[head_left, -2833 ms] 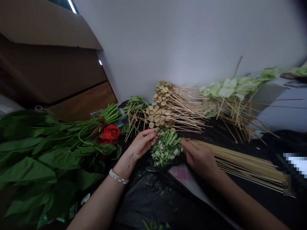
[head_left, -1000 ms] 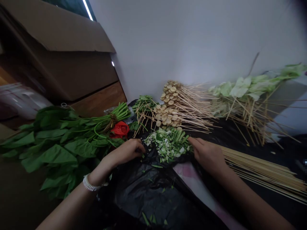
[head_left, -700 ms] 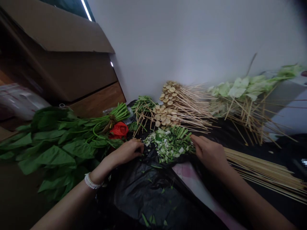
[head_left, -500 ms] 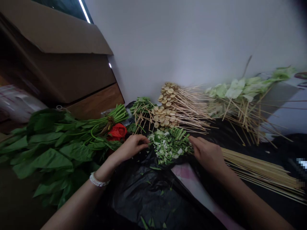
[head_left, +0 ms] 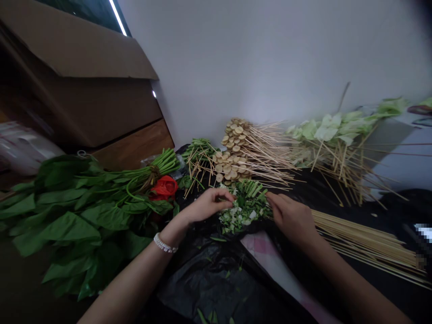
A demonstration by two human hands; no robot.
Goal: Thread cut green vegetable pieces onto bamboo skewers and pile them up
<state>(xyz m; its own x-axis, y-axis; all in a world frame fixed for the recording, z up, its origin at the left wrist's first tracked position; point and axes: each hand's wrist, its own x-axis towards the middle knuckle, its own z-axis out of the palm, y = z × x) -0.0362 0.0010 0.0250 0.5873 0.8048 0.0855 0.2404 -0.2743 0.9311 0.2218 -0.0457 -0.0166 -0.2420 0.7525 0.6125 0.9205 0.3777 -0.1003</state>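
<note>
A pile of cut green and white vegetable pieces point(head_left: 241, 216) lies on black plastic in front of me. My left hand point(head_left: 212, 203), with a beaded bracelet on its wrist, reaches over the pile's left side, fingers bent together; what they pinch, if anything, is too small to tell. At the pile's right edge my right hand point(head_left: 286, 213) is closed, its fingertips beside short green stems point(head_left: 253, 189). Whatever it grips is hidden. Skewers of round yellowish slices point(head_left: 231, 166) lie just behind the pile.
Leafy greens point(head_left: 74, 216) and a red plastic bag point(head_left: 164, 187) are on the left, below a cardboard box point(head_left: 111, 108). Bare bamboo sticks point(head_left: 367, 243) lie at right, skewered pale green leaves point(head_left: 330, 128) behind them. More skewered green stems point(head_left: 201, 150) rest near the wall.
My left hand has moved right, from the pile's left edge to over the pile. My right hand has stayed nearly in place.
</note>
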